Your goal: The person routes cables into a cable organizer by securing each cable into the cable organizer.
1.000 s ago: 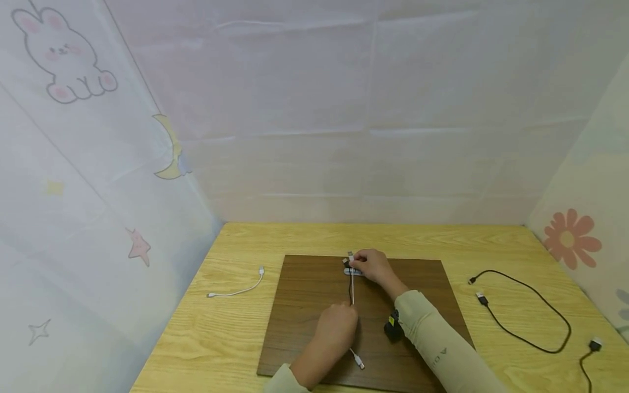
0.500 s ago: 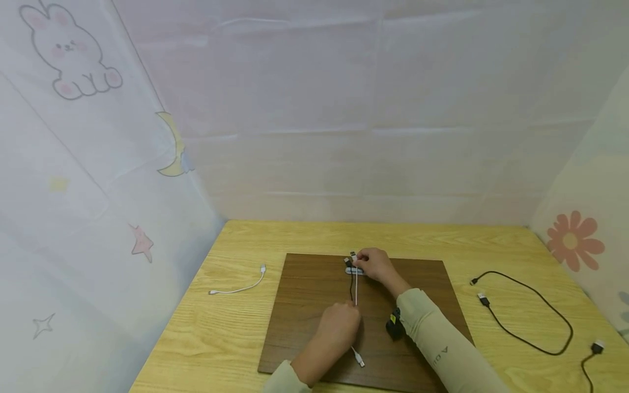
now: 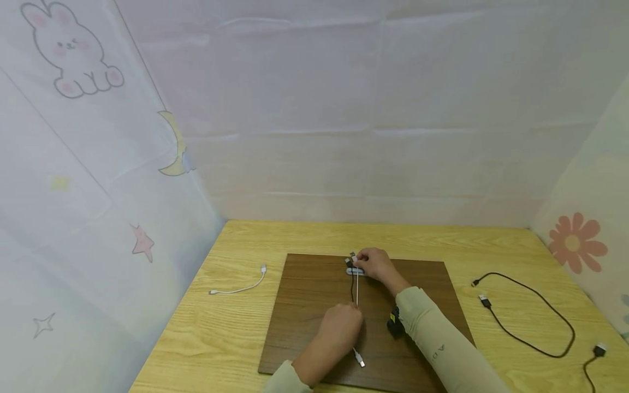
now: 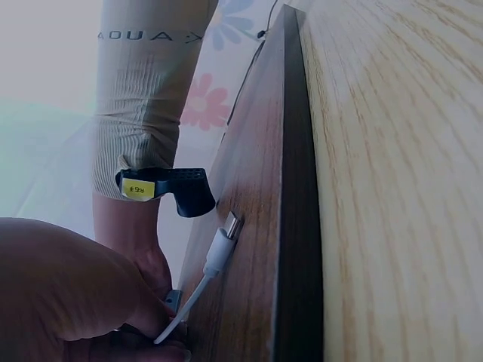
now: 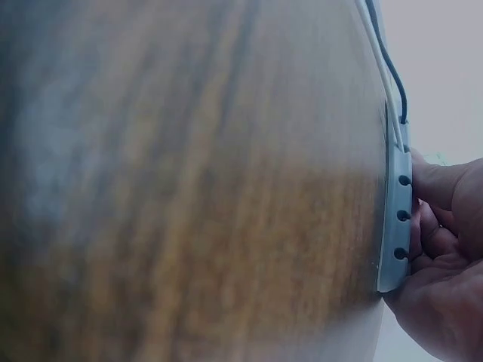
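Note:
A grey slotted cable holder (image 5: 395, 226) lies near the far edge of the brown board (image 3: 304, 305). Both a white cable (image 5: 375, 45) and a black cable (image 5: 392, 64) run into its slots, side by side. At the holder, my right hand (image 3: 375, 265) pinches the white cable by its USB-plug end. Closer to me, my left hand (image 3: 339, 327) grips the white cable with curled fingers; the near plug (image 4: 219, 251) sticks out below it. Whether the left hand also holds the black cable, I cannot tell.
On the wooden table, a short white cable (image 3: 241, 290) lies left of the board. A long black cable (image 3: 535, 292) loops to its right, with another black plug (image 3: 599, 350) near the right edge. A black wrist camera (image 3: 395, 325) hangs at the right wrist.
The head view has shifted slightly. Both hands hold nearly the same places, and the white cable stands a little farther from the black one than a second ago.

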Demonstrator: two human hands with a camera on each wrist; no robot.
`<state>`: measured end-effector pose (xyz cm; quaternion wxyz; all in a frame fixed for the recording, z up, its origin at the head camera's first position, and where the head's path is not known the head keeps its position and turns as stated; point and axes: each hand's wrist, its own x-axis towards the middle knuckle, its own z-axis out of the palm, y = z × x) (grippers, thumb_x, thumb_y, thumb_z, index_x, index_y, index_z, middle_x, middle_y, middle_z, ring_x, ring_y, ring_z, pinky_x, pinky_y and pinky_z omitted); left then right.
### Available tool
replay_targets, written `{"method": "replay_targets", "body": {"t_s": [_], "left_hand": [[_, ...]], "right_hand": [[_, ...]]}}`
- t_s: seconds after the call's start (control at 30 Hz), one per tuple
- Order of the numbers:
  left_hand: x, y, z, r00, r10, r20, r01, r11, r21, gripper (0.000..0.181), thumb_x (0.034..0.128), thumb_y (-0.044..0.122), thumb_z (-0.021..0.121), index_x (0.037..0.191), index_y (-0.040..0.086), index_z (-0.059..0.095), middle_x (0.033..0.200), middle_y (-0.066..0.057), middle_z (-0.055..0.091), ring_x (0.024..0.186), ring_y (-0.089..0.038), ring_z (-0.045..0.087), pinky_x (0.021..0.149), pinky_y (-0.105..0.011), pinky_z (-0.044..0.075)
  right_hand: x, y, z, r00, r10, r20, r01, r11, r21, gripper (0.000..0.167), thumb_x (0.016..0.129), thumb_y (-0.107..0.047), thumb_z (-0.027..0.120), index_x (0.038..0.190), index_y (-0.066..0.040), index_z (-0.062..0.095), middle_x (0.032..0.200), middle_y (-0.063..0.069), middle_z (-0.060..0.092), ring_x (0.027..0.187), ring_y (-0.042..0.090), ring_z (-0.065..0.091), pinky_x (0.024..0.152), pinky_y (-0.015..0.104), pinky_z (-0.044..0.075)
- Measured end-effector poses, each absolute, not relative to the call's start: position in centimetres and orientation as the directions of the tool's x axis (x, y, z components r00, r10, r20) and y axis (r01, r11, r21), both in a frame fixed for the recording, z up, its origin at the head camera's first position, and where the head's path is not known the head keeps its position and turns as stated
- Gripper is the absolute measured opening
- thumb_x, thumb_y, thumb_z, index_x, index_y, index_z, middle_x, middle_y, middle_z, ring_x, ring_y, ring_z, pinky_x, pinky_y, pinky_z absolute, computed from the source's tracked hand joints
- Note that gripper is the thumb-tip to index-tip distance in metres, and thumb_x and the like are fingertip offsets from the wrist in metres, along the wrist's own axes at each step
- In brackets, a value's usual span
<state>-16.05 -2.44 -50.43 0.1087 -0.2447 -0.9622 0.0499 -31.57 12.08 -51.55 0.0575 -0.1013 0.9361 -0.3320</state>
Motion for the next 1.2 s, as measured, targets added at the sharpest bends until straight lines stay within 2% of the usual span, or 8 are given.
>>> {"method": "replay_targets", "body": {"t_s": [0.23,0.5,0.87,1.2], "left_hand": [[-15.9,-2.2,-50.2,-0.831,0.509,0.224,0.475,0.859,-0.191,0.009,0.0836,0.016,0.073,0.077,0.021,0.075,0.073,0.008,0.066,0.061,-0.011,0.063,0.048,-0.026,0.049],[-15.5,-2.1,-49.7,-0.832,0.510,0.218,0.464,0.855,-0.230,0.015,0.0818,0.019,0.076,0.067,0.023,0.074,0.066,0.008,0.066,0.058,-0.009,0.060,0.046,-0.026,0.049],[-14.8,-2.2,-49.7,-0.845,0.510,0.160,0.457,0.844,-0.279,0.010,0.0853,0.023,0.074,0.077,0.022,0.079,0.075,0.003,0.068,0.065,-0.010,0.059,0.051,-0.027,0.050],[-14.0,-2.5,-49.5,-0.864,0.481,0.149,0.443,0.867,-0.230,0.010,0.0864,0.020,0.073,0.079,0.019,0.079,0.077,0.003,0.063,0.070,-0.010,0.057,0.052,-0.025,0.051]], "right_hand": [[-32.0,12.5,-51.5,-0.971,-0.233,-0.053,-0.150,0.766,-0.625,0.014,0.096,-0.020,0.070,0.095,-0.006,0.069,0.088,0.006,0.066,0.075,0.020,0.055,0.065,0.032,0.045],[-32.4,12.6,-51.8,-0.972,-0.217,-0.088,-0.117,0.776,-0.620,0.016,0.097,-0.023,0.069,0.096,-0.007,0.066,0.091,0.007,0.065,0.078,0.020,0.055,0.068,0.034,0.047],[-32.1,12.3,-51.8,-0.970,-0.226,-0.092,-0.121,0.773,-0.623,0.019,0.096,-0.025,0.069,0.097,-0.007,0.065,0.094,0.008,0.065,0.081,0.021,0.056,0.071,0.036,0.048],[-32.0,12.3,-51.9,-0.975,-0.198,-0.099,-0.090,0.763,-0.641,0.020,0.096,-0.027,0.070,0.096,-0.008,0.065,0.093,0.006,0.065,0.080,0.021,0.056,0.071,0.035,0.048]]}}
